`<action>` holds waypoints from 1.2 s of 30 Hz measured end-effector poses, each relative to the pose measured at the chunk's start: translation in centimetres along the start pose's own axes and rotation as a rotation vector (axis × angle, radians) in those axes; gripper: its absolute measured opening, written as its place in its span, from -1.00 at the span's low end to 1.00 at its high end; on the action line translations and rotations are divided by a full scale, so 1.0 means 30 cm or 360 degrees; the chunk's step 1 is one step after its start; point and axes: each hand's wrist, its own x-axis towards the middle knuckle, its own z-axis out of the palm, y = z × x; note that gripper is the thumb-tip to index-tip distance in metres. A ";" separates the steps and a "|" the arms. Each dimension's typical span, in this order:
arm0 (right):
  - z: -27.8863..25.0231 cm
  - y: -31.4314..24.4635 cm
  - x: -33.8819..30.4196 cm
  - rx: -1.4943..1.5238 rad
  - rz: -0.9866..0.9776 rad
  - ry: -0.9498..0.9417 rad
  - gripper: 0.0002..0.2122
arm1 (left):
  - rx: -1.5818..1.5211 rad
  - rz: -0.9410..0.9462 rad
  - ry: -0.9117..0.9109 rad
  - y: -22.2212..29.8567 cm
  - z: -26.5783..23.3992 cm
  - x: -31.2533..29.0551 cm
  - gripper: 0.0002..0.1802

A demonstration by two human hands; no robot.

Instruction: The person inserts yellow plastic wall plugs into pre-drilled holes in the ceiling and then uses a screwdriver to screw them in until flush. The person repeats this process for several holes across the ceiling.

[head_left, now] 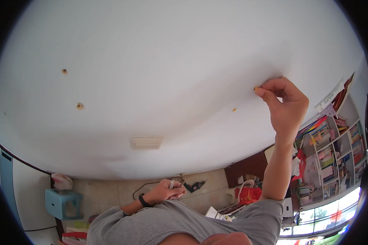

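My right hand (288, 100) is raised against the white wall (159, 61), thumb and forefinger pinching a small yellow wall plug (256, 88) at its surface. Below and left of it, another yellow plug (234, 110) sits in the wall. Two rough-edged holes, an upper one (64, 71) and a lower one (80, 106), mark the wall at the left. Held low in front of my body, my left hand (169, 190) has its fingers curled closed. Something whitish shows at those fingers, too small to name. A black band (143, 200) circles the left wrist.
A power drill (195, 186) with its cord lies on the tiled floor. On the wall is a white switch plate (147, 142). A blue stool (63, 204) and a plastic bag (61, 181) stand left; a red bag (249, 196) and a full bookshelf (310, 159) are right.
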 end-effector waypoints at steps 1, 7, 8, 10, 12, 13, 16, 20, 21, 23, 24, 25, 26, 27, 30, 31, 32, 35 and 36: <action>0.000 -0.003 -0.001 -0.0050 -0.0016 0.0013 -0.87 | 0.0003 -0.0001 -0.0014 0.008 -0.003 0.008 -0.75; -0.003 -0.008 -0.013 -0.0233 -0.0086 0.0076 -0.87 | 0.0037 0.0034 -0.0074 0.014 -0.022 0.030 -0.77; -0.002 -0.013 -0.014 -0.0260 -0.0099 0.0085 -0.87 | 0.0043 0.0042 -0.0078 0.021 -0.019 0.033 -0.77; 0.005 -0.018 -0.015 -0.0282 -0.0128 0.0068 -0.88 | 0.0127 0.0064 -0.0036 0.059 -0.011 0.019 -0.78; 0.017 -0.014 -0.014 -0.0208 -0.0078 0.0008 -0.90 | 0.0273 0.0086 0.0061 0.112 0.023 -0.016 -0.79; 0.015 -0.009 -0.002 -0.0133 -0.0025 -0.0026 -0.91 | 0.0220 0.0105 0.0059 0.099 0.034 -0.026 -0.79; -0.026 0.034 0.012 0.0349 0.0105 -0.0103 -0.94 | 0.0058 0.0145 0.0099 0.066 0.062 -0.047 -0.80; -0.019 0.084 0.003 0.0449 -0.0036 -0.0079 -0.92 | 0.0197 0.0109 0.0287 0.048 0.104 -0.124 -0.77; -0.015 0.081 0.004 0.0412 -0.0035 -0.0087 -0.92 | 0.0186 0.0117 0.0328 0.036 0.104 -0.139 -0.77; -0.009 0.066 0.014 0.0328 -0.0030 -0.0095 -0.92 | 0.0169 0.0130 0.0398 0.004 0.103 -0.153 -0.76; -0.006 0.062 0.015 0.0324 -0.0021 -0.0108 -0.93 | 0.0121 0.0143 0.0411 -0.014 0.105 -0.156 -0.76; -0.006 0.058 0.017 0.0316 -0.0011 -0.0119 -0.93 | 0.0076 0.0155 0.0420 -0.030 0.105 -0.155 -0.77; -0.006 0.054 0.019 0.0305 0.0000 -0.0127 -0.93 | 0.0031 0.0167 0.0426 -0.035 0.106 -0.153 -0.77; -0.004 0.049 0.015 0.0287 0.0015 -0.0109 -0.93 | 0.0073 0.0160 0.0448 -0.025 0.116 -0.151 -0.77; 0.005 0.029 0.006 0.0203 0.0036 -0.0058 -0.93 | 0.0173 0.0138 0.0471 0.009 0.137 -0.128 -0.76; 0.007 0.021 0.006 0.0162 0.0024 -0.0049 -0.94 | 0.0187 0.0133 0.0456 0.001 0.130 -0.115 -0.77; 0.007 0.015 0.006 0.0121 0.0014 -0.0039 -0.94 | 0.0201 0.0127 0.0439 -0.004 0.126 -0.104 -0.77; 0.010 0.003 0.002 -0.0021 -0.0016 -0.0037 -0.87 | 0.0135 0.0078 0.0367 0.004 0.122 -0.088 -0.77; 0.009 0.002 -0.002 -0.0068 -0.0076 -0.0019 -0.88 | 0.0192 0.0092 0.0366 0.003 0.120 -0.087 -0.77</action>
